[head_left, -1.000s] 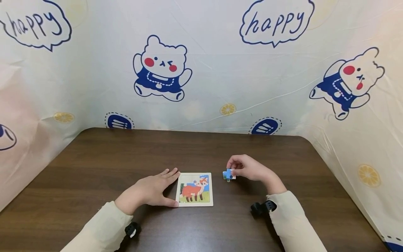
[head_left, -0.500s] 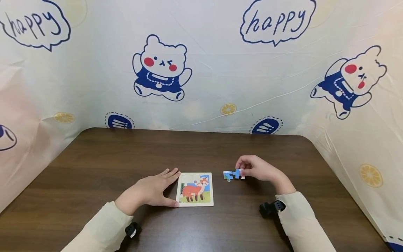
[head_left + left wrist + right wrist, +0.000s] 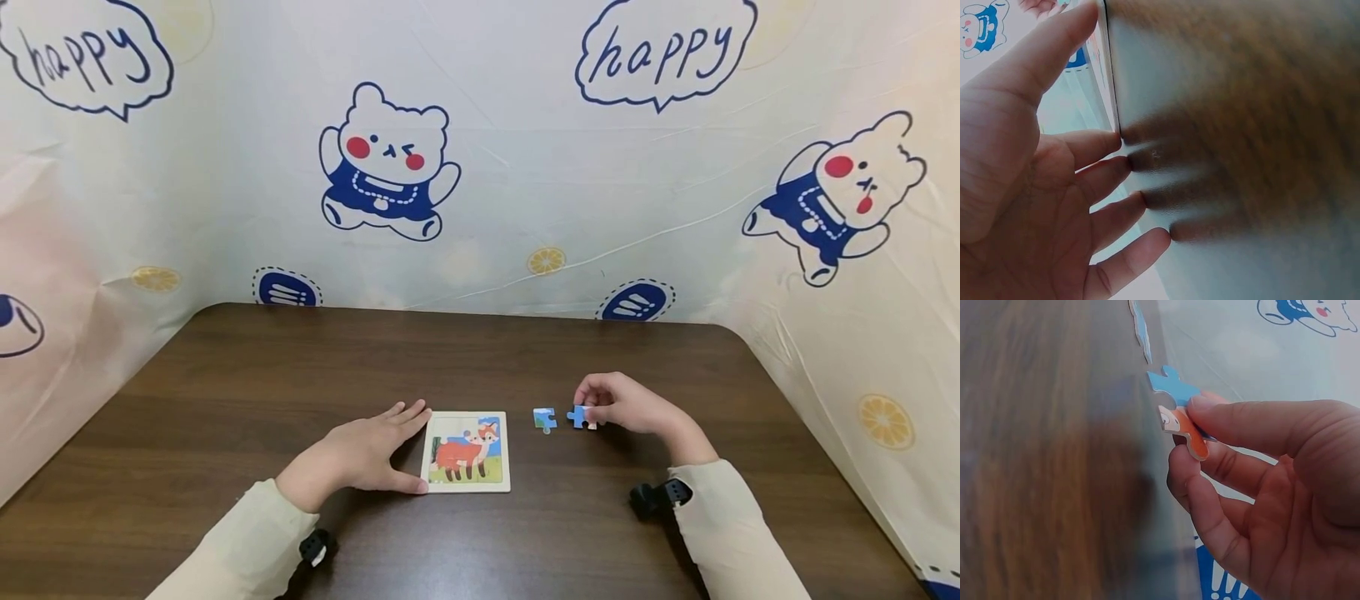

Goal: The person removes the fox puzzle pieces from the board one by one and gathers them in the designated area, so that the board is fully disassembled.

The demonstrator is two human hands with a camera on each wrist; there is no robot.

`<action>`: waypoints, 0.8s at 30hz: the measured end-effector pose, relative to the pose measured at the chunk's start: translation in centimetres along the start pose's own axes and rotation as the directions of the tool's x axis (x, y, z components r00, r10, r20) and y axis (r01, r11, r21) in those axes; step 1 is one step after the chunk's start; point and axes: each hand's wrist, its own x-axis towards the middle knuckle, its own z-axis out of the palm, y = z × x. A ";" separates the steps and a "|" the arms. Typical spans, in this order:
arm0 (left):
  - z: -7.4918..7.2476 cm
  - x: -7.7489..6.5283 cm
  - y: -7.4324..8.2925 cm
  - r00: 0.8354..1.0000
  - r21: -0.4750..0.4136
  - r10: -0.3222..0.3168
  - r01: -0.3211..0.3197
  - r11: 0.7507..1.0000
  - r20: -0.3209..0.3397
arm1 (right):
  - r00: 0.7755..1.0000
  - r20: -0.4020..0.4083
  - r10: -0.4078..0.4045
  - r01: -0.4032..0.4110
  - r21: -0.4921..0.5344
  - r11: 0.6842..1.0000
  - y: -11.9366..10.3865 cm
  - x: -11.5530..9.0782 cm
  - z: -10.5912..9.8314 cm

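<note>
In the head view a square puzzle board [image 3: 466, 487] with a white frame and an orange deer-like animal lies mid-table. My left hand [image 3: 360, 450] is spread at its left side, thumb at the lower corner and fingertips at the upper one. Right of the board, my right hand [image 3: 626, 406] pinches a puzzle piece [image 3: 1175, 387] between thumb and fingers. The right wrist view shows this piece as blue with an orange and white part, tilted. A second puzzle piece [image 3: 544, 420], blue and green, lies on the table between the board and the right hand.
The dark wooden table [image 3: 480, 550] has rounded far corners. Behind it hangs a pale curtain [image 3: 495, 167] printed with bears and the word happy. Each wrist wears a small black camera [image 3: 660, 497].
My right hand has moved right with its piece, drawing away from the blue and green piece, which now lies apart on the table. My left hand and the board have stayed in place.
</note>
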 end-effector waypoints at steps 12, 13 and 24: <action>-0.1 0.0 0.0 1.000 0.001 -0.006 0.006 1.000 0.005 | 1.000 -0.003 -0.011 0.011 -0.034 0.999 0.4 0.2 0.1; -0.1 0.0 0.0 1.000 -0.001 -0.006 0.006 1.000 0.005 | 1.000 -0.011 -0.005 0.005 -0.046 0.999 0.4 0.2 0.1; -0.1 -0.1 0.1 1.000 -0.004 -0.001 0.001 1.000 0.000 | 0.996 -0.072 0.044 -0.052 -0.106 0.993 0.7 -0.1 -0.3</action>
